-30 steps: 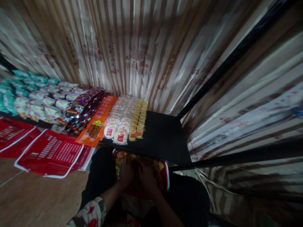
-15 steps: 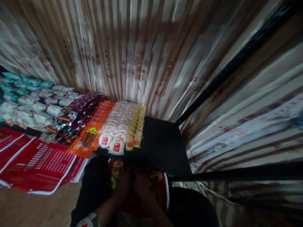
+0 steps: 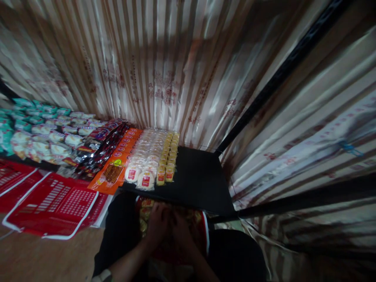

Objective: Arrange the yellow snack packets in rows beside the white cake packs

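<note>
A red bag with a white edge [image 3: 207, 239] lies across my lap between my dark-trousered legs. Small yellow-wrapped snack packs [image 3: 143, 214] fill it. Over these packs, close together, are my left hand [image 3: 158, 221] and my right hand [image 3: 179, 229]. The fingers of both are bent inward and nearly meet; deep shade hides what lies between them. Just beyond the bag, two rows of yellow snack packs [image 3: 169, 158] stand on a black shelf [image 3: 199, 180]. White round packaged cakes [image 3: 146, 178] line up left of them.
Orange snack bags [image 3: 117, 162], dark shiny packets [image 3: 100, 147], white packs [image 3: 58, 149] and green packs [image 3: 22, 125] continue leftward along the shelf. Red bags [image 3: 55, 203] hang off its front edge. Black metal posts [image 3: 264, 94] and striped sheeting [image 3: 164, 58] enclose the back and right.
The view has shifted slightly. Both hands stay over the bag; the left hand's fingers have come up a little toward the shelf and show more clearly.
</note>
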{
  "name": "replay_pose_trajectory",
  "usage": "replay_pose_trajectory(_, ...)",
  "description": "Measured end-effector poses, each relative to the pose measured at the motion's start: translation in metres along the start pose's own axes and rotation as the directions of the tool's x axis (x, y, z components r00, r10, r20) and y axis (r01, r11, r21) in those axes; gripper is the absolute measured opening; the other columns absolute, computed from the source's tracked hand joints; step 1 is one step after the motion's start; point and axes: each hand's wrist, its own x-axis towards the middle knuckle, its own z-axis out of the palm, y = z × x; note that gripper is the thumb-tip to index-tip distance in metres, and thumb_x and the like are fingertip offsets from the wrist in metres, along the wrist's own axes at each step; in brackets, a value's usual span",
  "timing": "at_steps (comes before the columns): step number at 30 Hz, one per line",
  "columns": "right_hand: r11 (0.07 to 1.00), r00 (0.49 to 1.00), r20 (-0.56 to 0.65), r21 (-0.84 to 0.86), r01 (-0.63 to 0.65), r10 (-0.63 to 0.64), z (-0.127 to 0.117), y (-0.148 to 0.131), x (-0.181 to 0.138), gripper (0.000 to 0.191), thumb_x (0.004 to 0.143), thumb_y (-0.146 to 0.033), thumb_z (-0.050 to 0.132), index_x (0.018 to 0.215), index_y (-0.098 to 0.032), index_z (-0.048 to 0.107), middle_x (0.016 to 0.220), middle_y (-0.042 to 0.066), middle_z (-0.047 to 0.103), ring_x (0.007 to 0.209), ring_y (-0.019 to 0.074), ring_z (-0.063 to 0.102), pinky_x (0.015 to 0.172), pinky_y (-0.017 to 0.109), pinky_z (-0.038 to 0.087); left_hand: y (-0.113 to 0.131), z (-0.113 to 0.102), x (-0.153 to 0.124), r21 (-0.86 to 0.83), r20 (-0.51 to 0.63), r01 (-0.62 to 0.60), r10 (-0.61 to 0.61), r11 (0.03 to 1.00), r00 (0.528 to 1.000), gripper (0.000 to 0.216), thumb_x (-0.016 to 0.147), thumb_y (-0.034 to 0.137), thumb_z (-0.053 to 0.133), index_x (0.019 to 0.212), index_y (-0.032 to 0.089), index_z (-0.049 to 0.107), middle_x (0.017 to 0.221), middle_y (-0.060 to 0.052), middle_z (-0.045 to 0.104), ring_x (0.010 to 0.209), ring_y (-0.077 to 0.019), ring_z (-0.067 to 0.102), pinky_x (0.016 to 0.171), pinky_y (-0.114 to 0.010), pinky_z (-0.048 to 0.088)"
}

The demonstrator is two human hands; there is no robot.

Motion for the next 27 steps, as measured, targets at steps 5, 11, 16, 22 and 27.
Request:
replay_pose_trajectory(5, 0.985, 0.998, 0.036, 0.163, 0.051, -0.058, -0.025, -0.006, -0.014, 0.034, 0.079, -0.030, 0.050, 0.108, -0.019, 0.062, 0.109, 0.009, 0.067, 0.102, 0.0220, 0.061, 0.093, 0.037, 0.045, 0.020, -0.007, -0.003, -0.104, -0.064, -0.111, 0.105, 0.988, 0.992, 0.026, 0.071, 0.006, 0.042, 0.082, 0.018, 0.061, 0.086, -0.004, 0.057, 0.085, -0.0158, 0.056, 0.080, -0.031, 0.047)
replay_pose_trajectory(11, 0.877, 0.996, 0.020, 0.475, 0.067, -0.087, -0.044, -0.014, -0.019, 0.036, 0.078, -0.042, 0.055, 0.107, -0.021, 0.060, 0.099, 0.007, 0.070, 0.089, 0.0213, 0.065, 0.085, 0.038, 0.049, 0.042, -0.011, 0.001, -0.174, -0.140, -0.148, 0.124, 0.974, 0.982, 0.029, 0.072, 0.008, 0.040, 0.092, 0.017, 0.059, 0.092, -0.005, 0.058, 0.088, -0.0153, 0.057, 0.081, -0.030, 0.048)
replay_pose_trajectory(16, 0.784, 0.997, -0.063, 0.617, 0.067, -0.036, -0.054, -0.028, -0.020, 0.037, 0.072, -0.046, 0.062, 0.098, -0.019, 0.061, 0.093, 0.007, 0.071, 0.082, 0.0208, 0.066, 0.080, 0.036, 0.051, 0.057, -0.008, -0.003, -0.213, -0.181, -0.162, 0.124, 0.964, 0.976, 0.036, 0.074, 0.012, 0.042, 0.108, 0.016, 0.052, 0.108, -0.010, 0.055, 0.099, -0.0180, 0.055, 0.083, -0.032, 0.049)
replay_pose_trajectory(22, 0.780, 0.984, -0.173, 0.621, 0.082, 0.034, -0.061, -0.033, -0.014, 0.040, 0.068, -0.050, 0.064, 0.092, -0.018, 0.062, 0.086, 0.007, 0.070, 0.080, 0.0208, 0.066, 0.076, 0.034, 0.052, 0.064, -0.008, -0.011, -0.143, -0.075, -0.212, 0.203, 0.967, 0.976, 0.033, 0.077, 0.013, 0.041, 0.106, 0.018, 0.057, 0.117, -0.011, 0.050, 0.110, -0.0204, 0.050, 0.093, -0.037, 0.045)
replay_pose_trajectory(27, 0.735, 0.974, -0.203, 0.675, 0.063, 0.103, -0.066, -0.035, -0.005, 0.044, 0.066, -0.053, 0.065, 0.090, -0.017, 0.061, 0.085, 0.007, 0.069, 0.078, 0.0202, 0.065, 0.073, 0.032, 0.052, 0.071, -0.003, -0.014, -0.179, 0.029, -0.210, 0.219, 0.961, 0.975, 0.035, 0.080, 0.018, 0.044, 0.114, 0.019, 0.053, 0.121, -0.010, 0.048, 0.112, -0.0189, 0.050, 0.097, -0.035, 0.043)
